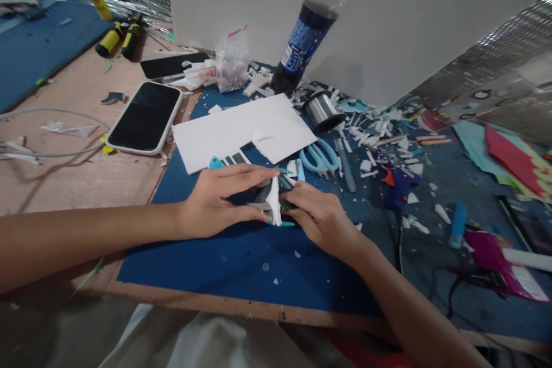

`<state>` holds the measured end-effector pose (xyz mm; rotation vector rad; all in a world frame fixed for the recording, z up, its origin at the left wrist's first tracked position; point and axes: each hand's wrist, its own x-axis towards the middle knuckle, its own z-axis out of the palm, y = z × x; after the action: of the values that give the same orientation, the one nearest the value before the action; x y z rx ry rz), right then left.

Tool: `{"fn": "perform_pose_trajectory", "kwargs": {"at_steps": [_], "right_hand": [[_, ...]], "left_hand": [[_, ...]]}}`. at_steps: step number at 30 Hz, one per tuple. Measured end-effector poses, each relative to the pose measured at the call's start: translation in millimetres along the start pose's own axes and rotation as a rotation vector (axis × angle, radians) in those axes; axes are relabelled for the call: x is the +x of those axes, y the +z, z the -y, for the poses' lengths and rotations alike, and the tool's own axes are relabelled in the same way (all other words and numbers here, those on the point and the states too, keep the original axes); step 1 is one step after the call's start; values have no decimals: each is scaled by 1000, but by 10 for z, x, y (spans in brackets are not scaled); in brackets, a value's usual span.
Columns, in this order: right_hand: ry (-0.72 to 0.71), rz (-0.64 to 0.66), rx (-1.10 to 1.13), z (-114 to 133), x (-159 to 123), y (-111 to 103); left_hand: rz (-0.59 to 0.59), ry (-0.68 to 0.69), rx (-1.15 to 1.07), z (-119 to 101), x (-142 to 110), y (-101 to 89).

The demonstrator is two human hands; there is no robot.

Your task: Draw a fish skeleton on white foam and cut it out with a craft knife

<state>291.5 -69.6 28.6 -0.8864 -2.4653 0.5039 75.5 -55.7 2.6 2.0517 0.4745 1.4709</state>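
Note:
A small white piece [273,204], perhaps cut foam board, is held upright over the blue mat [241,264]. My left hand [224,198] is closed on it, with the thumb at its lower end and the fingers at its upper end. From the other side, my right hand [321,215] pinches at the same piece; its fingertips are partly hidden. Grey, clear-looking parts show between the left fingers, too unclear to name. Just behind the hands lie a white board sheet [241,126] and light blue scissors [319,156].
A phone [144,118] and pliers [123,37] lie on the left. Behind stand a cola bottle [302,40] and a wire spool [322,110]. White scraps [366,126], a blue glue gun [399,187] and a magenta packet [495,261] cover the right side.

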Motion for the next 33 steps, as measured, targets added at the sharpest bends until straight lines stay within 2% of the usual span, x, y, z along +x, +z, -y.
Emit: {"fn": "perform_pose_trajectory", "kwargs": {"at_steps": [8, 13, 33], "right_hand": [[-50, 54, 26, -46, -3, 2], [-80, 22, 16, -28, 13, 14], [-21, 65, 6, 5, 25, 23]], "left_hand": [[86, -2, 4, -9, 8, -24], [126, -32, -27, -14, 27, -20], [133, -50, -91, 4, 6, 15]]}}
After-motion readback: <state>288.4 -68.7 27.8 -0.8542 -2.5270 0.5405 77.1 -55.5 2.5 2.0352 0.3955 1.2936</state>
